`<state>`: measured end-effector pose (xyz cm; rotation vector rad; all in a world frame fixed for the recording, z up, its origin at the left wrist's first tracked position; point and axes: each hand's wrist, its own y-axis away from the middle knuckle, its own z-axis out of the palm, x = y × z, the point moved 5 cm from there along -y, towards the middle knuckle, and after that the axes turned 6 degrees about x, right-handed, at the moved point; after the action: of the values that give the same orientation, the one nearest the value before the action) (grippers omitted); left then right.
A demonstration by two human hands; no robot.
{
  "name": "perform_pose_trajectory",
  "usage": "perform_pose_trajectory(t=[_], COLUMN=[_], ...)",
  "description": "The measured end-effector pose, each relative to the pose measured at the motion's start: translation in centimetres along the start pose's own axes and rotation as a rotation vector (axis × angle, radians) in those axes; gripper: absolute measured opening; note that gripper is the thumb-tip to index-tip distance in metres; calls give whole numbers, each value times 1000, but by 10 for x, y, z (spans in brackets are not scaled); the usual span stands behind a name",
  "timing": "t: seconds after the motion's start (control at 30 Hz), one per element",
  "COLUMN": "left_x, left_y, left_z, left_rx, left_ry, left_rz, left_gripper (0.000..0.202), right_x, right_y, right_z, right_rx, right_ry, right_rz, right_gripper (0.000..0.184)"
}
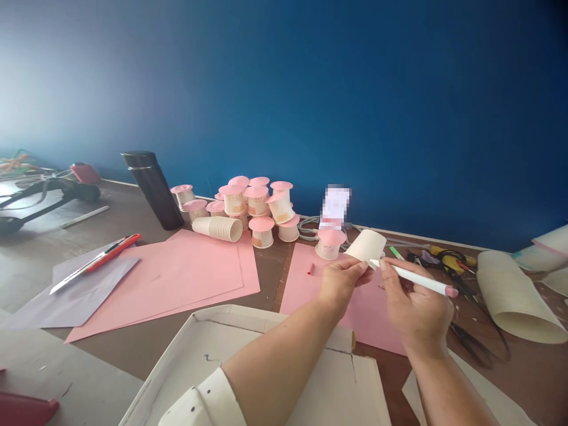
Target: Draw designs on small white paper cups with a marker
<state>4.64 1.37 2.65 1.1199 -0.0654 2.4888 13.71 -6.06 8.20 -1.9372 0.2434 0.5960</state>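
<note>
My left hand grips a white paper cup near its rim, the cup tilted with its narrow base up. In my right hand is a white marker with a pink end. Its tip points at the cup near the rim; I cannot tell whether it touches. Below both hands lies a pink paper sheet with a small red cap-like piece on it. Just beyond stands a cup with a pink disc on top.
Several pink-topped cups are grouped by the blue wall, with a stack of cups lying before them. A black bottle, a red utility knife and pink sheets are leftward. Larger cups and tools lie right.
</note>
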Motion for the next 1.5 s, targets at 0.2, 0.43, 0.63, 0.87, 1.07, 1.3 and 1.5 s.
perform_pose_trajectory(t=[0.2,0.43,0.63,0.87,1.07,1.3,1.5], left_x=[-1,-2,-3,-4,-6,-6,-6], left_y=[-1,-2,-3,-2,-3,-2,-2], left_z=[0,-1,-2,-2,-1,2,2], left_rx=[13,28,44,34,13,-14,-35], left_ry=[-9,-24,-3,48,168,164,174], left_rz=[6,6,16,6,-42,-67,-71], left_gripper=[31,27,26,29,27,25,26], right_x=[1,3,1,0,1,-1,-3], right_y=[0,1,0,0,1,1,1], right_z=[3,4,4,5,-4,-4,-2], right_rx=[-23,-34,-54,-87,65,57,36], right_ry=[40,29,49,16,-47,-5,15], right_rz=[-12,-15,-13,5,49,37,21], right_gripper=[23,23,27,27,29,32,29])
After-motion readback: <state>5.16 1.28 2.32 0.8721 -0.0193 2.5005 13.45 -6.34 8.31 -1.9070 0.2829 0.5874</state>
